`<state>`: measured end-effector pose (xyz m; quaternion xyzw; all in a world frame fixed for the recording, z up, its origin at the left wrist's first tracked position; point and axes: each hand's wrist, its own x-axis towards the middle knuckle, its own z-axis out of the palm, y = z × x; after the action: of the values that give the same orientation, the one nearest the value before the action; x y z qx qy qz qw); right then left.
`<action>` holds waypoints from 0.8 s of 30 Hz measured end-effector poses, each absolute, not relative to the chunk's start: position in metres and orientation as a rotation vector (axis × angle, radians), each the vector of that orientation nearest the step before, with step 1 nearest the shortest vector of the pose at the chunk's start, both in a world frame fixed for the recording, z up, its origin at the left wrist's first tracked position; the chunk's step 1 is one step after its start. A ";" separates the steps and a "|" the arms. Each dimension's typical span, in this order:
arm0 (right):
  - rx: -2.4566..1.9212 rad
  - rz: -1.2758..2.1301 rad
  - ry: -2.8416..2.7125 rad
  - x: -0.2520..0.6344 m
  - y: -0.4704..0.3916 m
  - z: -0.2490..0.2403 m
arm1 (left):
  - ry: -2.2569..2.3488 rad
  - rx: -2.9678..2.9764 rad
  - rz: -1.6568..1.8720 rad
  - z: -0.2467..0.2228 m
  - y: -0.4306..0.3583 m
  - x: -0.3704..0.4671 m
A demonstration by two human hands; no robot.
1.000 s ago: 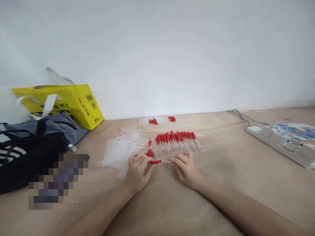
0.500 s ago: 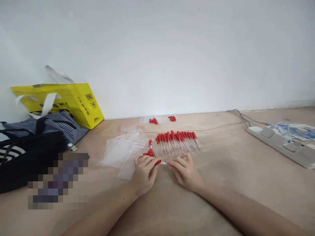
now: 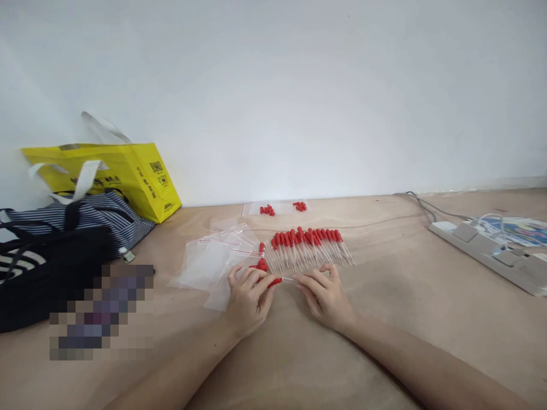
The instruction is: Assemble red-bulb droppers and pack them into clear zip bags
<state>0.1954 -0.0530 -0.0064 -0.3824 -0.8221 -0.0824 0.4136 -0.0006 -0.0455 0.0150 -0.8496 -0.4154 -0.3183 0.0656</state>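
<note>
My left hand pinches a red rubber bulb. My right hand has its fingers closed on a clear thin tube, whose left end meets the bulb. Just beyond my hands lies a row of clear droppers with red bulbs, bulbs pointing to the back. A few loose red bulbs are beside the row, behind my left fingers. Clear zip bags are spread out to the left, partly overlapping.
Near the wall lies a clear bag with red bulbs. At the left are a yellow bag, a striped bag, a black bag and a blurred object. A white power strip with cables lies right, near printed sheets.
The bulb and tube now lie in a straighter line between my hands. My right hand has shifted slightly right. The whole view has moved a little.
</note>
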 end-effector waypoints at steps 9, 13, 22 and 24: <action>-0.953 -0.205 -2.145 0.193 -0.053 -0.008 | -1.256 -2.547 -0.980 0.012 -0.043 0.000; -0.889 -0.225 -2.169 0.193 -0.053 -0.009 | -1.181 -2.540 -1.047 0.011 -0.043 0.000; -0.807 -0.239 -2.179 0.196 -0.052 -0.007 | -1.072 -2.601 -1.000 0.011 -0.046 0.001; -0.824 -0.275 -2.182 0.196 -0.052 -0.006 | -1.066 -2.613 -0.981 0.011 -0.046 0.001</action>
<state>0.1963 -0.0516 -0.0060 -0.3237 -0.8569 -0.1081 0.3862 0.0012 -0.0464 0.0113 -0.8720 -0.3556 -0.3273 0.0772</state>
